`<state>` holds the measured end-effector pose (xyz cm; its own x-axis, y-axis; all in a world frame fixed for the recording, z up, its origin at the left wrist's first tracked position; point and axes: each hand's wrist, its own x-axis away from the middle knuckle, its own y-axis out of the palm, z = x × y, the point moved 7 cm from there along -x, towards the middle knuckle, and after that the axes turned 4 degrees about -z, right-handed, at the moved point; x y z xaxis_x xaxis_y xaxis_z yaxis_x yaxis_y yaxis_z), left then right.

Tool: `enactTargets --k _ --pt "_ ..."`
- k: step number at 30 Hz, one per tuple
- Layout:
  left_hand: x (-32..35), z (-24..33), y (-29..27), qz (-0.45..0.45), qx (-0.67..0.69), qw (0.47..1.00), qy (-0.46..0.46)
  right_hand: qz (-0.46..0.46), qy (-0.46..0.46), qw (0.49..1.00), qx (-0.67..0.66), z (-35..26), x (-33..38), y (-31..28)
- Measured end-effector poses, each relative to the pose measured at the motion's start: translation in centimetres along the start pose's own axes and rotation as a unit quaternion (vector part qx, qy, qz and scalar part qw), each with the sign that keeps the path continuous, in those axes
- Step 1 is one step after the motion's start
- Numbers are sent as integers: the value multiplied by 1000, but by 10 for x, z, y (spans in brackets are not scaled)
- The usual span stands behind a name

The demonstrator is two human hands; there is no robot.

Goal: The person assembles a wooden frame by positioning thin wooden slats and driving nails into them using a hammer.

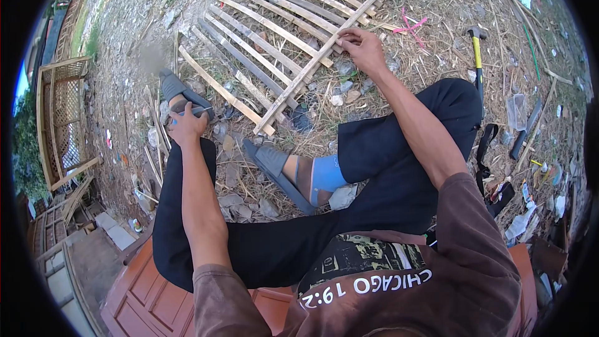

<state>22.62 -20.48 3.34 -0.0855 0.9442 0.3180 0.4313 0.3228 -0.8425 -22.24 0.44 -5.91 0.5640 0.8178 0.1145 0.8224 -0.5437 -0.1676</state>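
Observation:
Several thin wooden slats (262,17) lie side by side on the ground in front of me, with gaps between them. One long wooden strip (299,79) crosses them near their right ends. My right hand (364,50) pinches this strip around its middle, thumb and fingertips closed on it. My left hand (187,126) is low beside my left foot, in front of the dark sandal (171,84). Its fingers curl round something with a bit of blue showing, too hidden to name.
A hammer (478,56) with a yellow and black handle lies to the right, beyond my knee. Near it are a clear plastic container (516,112) and a dark flat blade (527,128). Pink ribbon (410,25) lies by the slats. A lattice-panelled wooden frame (65,118) stands far left.

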Motion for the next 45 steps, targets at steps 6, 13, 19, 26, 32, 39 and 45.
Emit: enactTargets --k 6,13,19,26,32,39,45 --pt "-1 -4 0 -3 4 1000 -6 1 -20 1000 13 -6 -2 1" --pt "-13 -4 0 -6 4 1000 -5 127 -89 969 -192 -86 26 -96" --pt "-37 -11 12 1 -10 1000 -2 273 -112 955 26 -122 122 -327" --pt "-85 -42 44 -33 5 995 92 388 98 906 137 -34 240 -508" --pt "-79 -42 39 -25 -10 990 136 336 190 890 245 24 252 -513" --pt "-70 -42 34 8 -54 989 138 325 142 840 411 27 234 -503" --pt "-67 -36 33 -15 -65 989 128 152 295 780 530 31 229 -501"
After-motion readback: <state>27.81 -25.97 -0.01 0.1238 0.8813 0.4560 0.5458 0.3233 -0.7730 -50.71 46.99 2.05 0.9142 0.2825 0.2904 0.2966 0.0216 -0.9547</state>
